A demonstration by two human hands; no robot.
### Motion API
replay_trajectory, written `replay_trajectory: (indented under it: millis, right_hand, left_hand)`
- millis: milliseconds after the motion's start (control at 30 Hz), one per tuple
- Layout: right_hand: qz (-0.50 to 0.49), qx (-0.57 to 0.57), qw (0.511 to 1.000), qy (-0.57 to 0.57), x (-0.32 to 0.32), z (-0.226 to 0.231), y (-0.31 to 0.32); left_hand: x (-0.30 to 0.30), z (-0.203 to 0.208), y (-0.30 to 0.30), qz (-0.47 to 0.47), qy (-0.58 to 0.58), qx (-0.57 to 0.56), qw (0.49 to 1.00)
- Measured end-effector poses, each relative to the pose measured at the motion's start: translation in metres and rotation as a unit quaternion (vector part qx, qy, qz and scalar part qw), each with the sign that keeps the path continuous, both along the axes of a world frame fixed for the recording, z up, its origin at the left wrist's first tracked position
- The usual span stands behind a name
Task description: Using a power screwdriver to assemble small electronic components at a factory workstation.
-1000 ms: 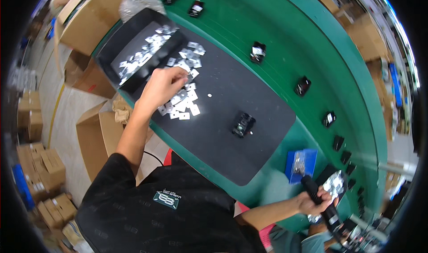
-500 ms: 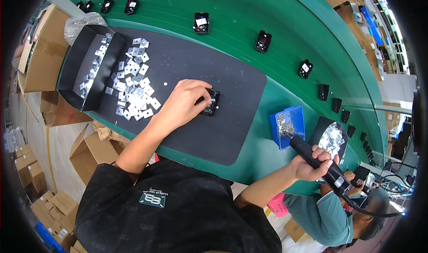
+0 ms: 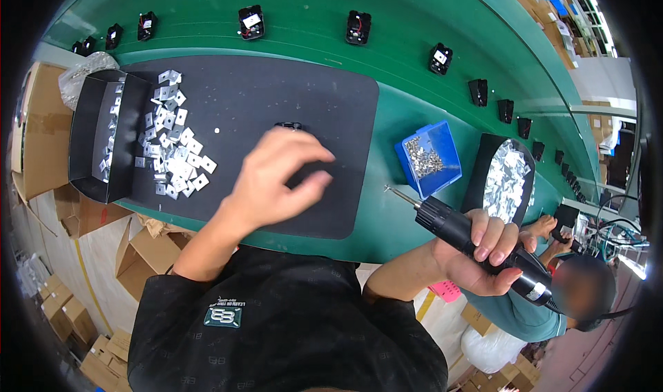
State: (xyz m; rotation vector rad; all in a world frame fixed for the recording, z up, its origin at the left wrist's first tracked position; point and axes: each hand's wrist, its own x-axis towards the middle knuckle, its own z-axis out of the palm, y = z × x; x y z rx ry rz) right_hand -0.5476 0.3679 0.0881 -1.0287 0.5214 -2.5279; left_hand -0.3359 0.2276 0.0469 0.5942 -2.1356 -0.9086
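Observation:
My left hand (image 3: 280, 181) is raised over the black mat (image 3: 324, 116), thumb and fingers apart and nothing visible between them. It hides most of a small black housing (image 3: 290, 125), whose far edge shows past the knuckles. In my right hand (image 3: 487, 254) is a black electric screwdriver (image 3: 452, 225), its bit aimed left and slightly away from me. A small screw (image 3: 388, 187) appears to sit at the bit's tip. Just beyond the bit stands a blue bin (image 3: 450, 174) with many loose screws (image 3: 423, 158) in it.
Square metal plates (image 3: 173, 150) lie scattered on the mat's left, beside a black tray (image 3: 90, 122). A black container (image 3: 476, 178) of silvery pieces stands right of the bin. Black housings (image 3: 358, 27) line the green conveyor (image 3: 304, 19). A co-worker (image 3: 511, 316) sits at the right.
My right hand has drawn the screwdriver out of the screws, toward me. My left hand has come off the black housing and its fingers have spread. The whole view has shifted.

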Motion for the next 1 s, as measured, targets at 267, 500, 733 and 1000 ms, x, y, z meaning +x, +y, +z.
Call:
replay_trajectory:
  millis: [267, 500, 733, 1000]
  right_hand:
    - [0.056, 0.011, 0.998, -0.009, 0.014, 0.008, -0.008]
    - [0.073, -0.021, 0.997, -0.010, 0.014, 0.000, -0.008]
    - [0.123, -0.018, 0.992, -0.024, 0.015, 0.000, -0.013]
    - [0.153, -0.019, 0.988, -0.015, 0.014, -0.002, -0.020]
  left_hand:
    - [-0.037, -0.005, 0.027, -0.093, 0.044, 0.043, 0.994]
    - [-0.036, -0.015, 0.025, -0.119, 0.087, 0.056, 0.987]
    - [-0.031, -0.022, 0.025, -0.119, 0.142, 0.041, 0.982]
    - [-0.028, -0.028, 0.023, -0.138, 0.149, 0.010, 0.979]
